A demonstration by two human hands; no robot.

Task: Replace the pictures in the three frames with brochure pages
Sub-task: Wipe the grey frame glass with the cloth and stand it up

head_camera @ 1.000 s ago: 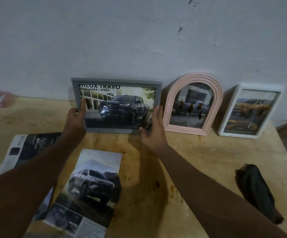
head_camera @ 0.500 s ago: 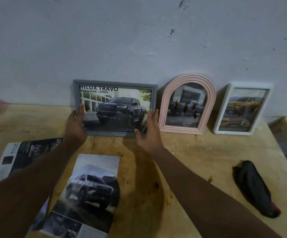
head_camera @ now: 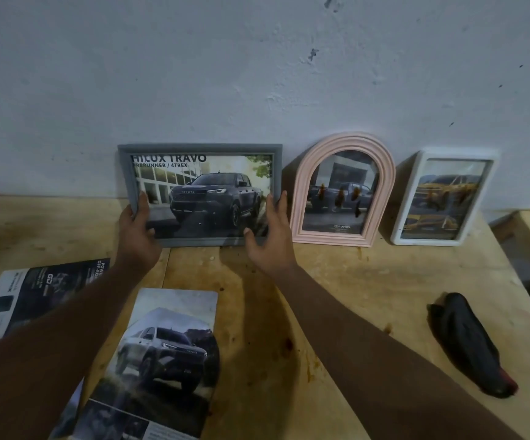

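Carefully: left hand pinches the grey rectangular picture frame, right hand rests flat; settle its base before releasing.

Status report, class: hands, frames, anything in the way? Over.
Left hand grips grey frame at left edge; right hand flat against right edge. Frame stands against wall. Nothing blocking.

A plain workroom: a stained plywood bench set against a scuffed, chipped painted wall.
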